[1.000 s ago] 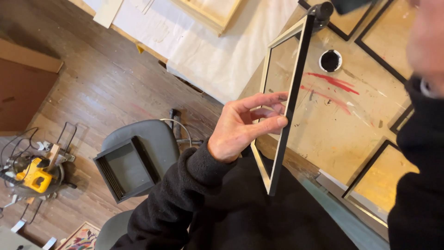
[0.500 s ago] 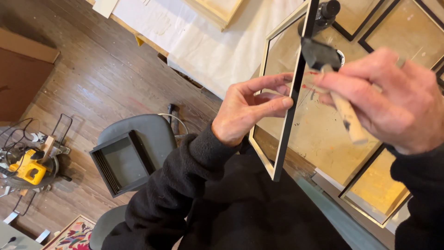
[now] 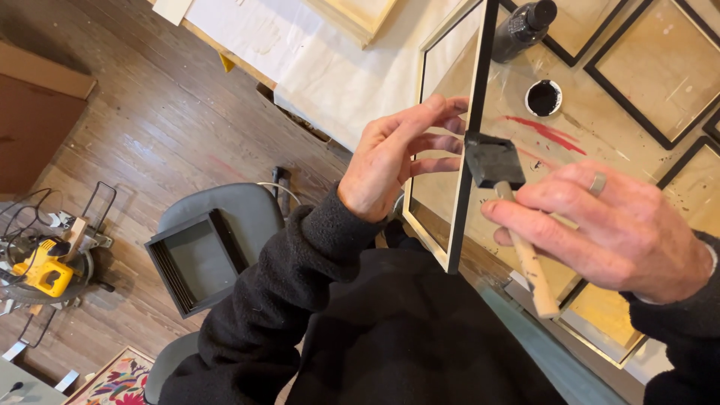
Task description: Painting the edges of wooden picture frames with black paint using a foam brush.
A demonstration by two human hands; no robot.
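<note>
Overhead | left hand [image 3: 390, 161] grips frame [image 3: 466, 150] | right hand [image 3: 622, 229] holds foam brush [image 3: 504, 187] | paint-streaked table [image 3: 600, 127] (plank floor [image 3: 150, 127] below)

We see a grey chair [image 3: 225, 214] bearing stacked black frames [image 3: 193, 261], a yellow mitre saw [image 3: 41, 262] on the wood floor [image 3: 135, 97], a black paint bottle [image 3: 523, 28], its cap [image 3: 543, 97] beside it, red smears [image 3: 546, 133] on the worktable [image 3: 622, 142], a patterned rug [image 3: 116, 379].
</note>
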